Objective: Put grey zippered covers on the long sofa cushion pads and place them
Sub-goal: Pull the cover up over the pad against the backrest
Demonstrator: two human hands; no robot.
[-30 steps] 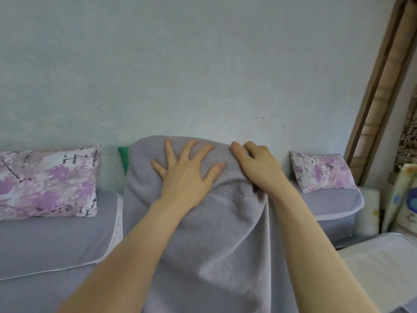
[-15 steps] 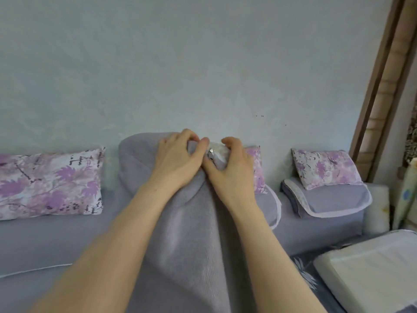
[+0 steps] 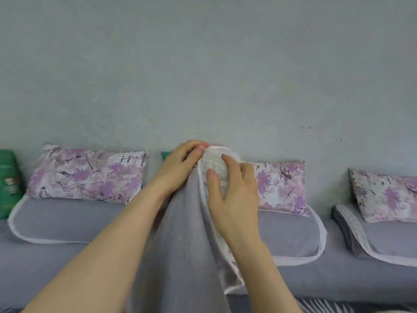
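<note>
Head view: the cushion pad (image 3: 214,168) stands upright before the sofa (image 3: 56,267), white end bare above the grey cover (image 3: 180,233). Left hand (image 3: 180,170) — fingers curled, pinching the cover's open edge. Right hand (image 3: 234,199) — thumb and fingers curled on the pad's end. Step: seating pad in cover. Next, likely: draw edge over end; zip not visible.

Soft, diffuse light, moderately bright, evenly spread. Faint shadows only, under the floral pillows (image 3: 88,175) and along the sofa (image 3: 67,256). Crispest around the right hand (image 3: 234,199); green object (image 3: 9,184) at far left smeared with blur. Wide-angle bowing toward the edges, seat line curved.
</note>
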